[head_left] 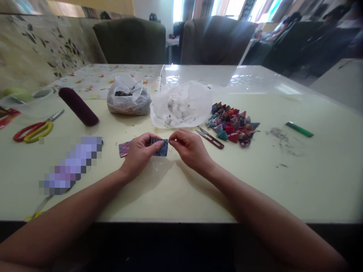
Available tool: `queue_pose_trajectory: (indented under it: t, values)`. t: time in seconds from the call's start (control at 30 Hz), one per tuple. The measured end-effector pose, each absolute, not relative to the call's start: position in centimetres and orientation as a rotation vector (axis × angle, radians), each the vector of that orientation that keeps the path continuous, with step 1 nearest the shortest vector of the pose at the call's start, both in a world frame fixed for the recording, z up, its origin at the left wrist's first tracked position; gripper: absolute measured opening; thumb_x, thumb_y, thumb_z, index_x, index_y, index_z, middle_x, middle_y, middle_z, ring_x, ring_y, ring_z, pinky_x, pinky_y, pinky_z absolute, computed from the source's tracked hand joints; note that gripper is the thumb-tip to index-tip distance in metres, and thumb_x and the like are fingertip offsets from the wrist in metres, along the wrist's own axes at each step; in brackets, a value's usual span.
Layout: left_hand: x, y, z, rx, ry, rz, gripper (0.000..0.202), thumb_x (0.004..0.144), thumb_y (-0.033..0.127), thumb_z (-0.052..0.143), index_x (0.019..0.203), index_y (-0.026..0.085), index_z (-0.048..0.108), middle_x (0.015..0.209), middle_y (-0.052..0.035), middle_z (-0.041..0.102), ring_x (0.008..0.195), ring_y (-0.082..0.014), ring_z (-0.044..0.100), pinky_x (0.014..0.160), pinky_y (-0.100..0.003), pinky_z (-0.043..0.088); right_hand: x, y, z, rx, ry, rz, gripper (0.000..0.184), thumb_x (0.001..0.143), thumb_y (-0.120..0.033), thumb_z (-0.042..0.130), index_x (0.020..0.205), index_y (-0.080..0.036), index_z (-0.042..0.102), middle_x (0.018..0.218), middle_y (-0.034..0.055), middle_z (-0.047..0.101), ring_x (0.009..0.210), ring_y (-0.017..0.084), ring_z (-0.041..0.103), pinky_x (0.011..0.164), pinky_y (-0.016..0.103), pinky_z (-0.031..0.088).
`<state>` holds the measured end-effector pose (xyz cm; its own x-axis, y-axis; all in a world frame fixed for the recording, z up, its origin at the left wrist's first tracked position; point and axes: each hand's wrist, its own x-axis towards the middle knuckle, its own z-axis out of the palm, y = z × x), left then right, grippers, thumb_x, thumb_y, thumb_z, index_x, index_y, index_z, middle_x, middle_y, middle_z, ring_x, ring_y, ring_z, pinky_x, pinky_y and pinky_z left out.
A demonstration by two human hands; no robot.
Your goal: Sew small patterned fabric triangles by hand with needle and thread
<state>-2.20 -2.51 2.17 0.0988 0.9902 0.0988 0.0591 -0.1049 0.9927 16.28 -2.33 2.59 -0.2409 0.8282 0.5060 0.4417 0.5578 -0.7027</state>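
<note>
My left hand (140, 149) is closed, pinching a small dark blue patterned piece of cloth (162, 148) between thumb and fingers. Under that hand, a purple and pink patterned cloth piece (124, 149) sticks out on the left. Close beside the blue cloth, my right hand (188, 147) is closed in a pinch. A thin reddish thread (171, 149) hangs at its fingertips; whether a needle is there is too small to tell. Small thread snips (211, 138) lie just right of my right hand.
Behind my hands stand a white bag of stuffing (181, 107) and a tied plastic bag (129, 100). Several stuffed cloth pieces (234, 122) are heaped to the right, before a green strip (300, 129). Scissors (38, 130), a maroon cylinder (78, 106) and a blurred-out object (72, 164) lie left.
</note>
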Motion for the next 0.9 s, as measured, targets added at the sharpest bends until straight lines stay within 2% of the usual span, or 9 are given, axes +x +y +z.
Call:
queue_pose_trajectory:
  t: [0.43,0.9]
  values:
    - [-2.55,-2.43,1.94,1.84,1.22,1.254,0.016,0.081,0.033,0.075,0.08,0.018,0.07,0.077,-0.0025,0.068,0.068,-0.0139,0.061,0.066,-0.028,0.052,16.23,-2.59,2.63,-1.01,-1.908,0.495,0.016,0.089,-0.011,0.059,0.074,-0.017,0.06,0.073,0.0001,0.056,0.067,0.012,0.049,0.066,0.026,0.037]
    - [-2.46,-2.18,2.12,1.544,1.133,1.187,0.022,0.075,0.035,0.081,0.08,0.017,0.07,0.071,-0.0009,0.07,0.064,-0.0133,0.064,0.064,-0.026,0.053,16.31,-2.33,2.5,-1.001,-1.875,0.524,0.016,0.089,-0.012,0.06,0.073,-0.018,0.06,0.073,-0.0002,0.057,0.069,0.012,0.051,0.066,0.026,0.037]
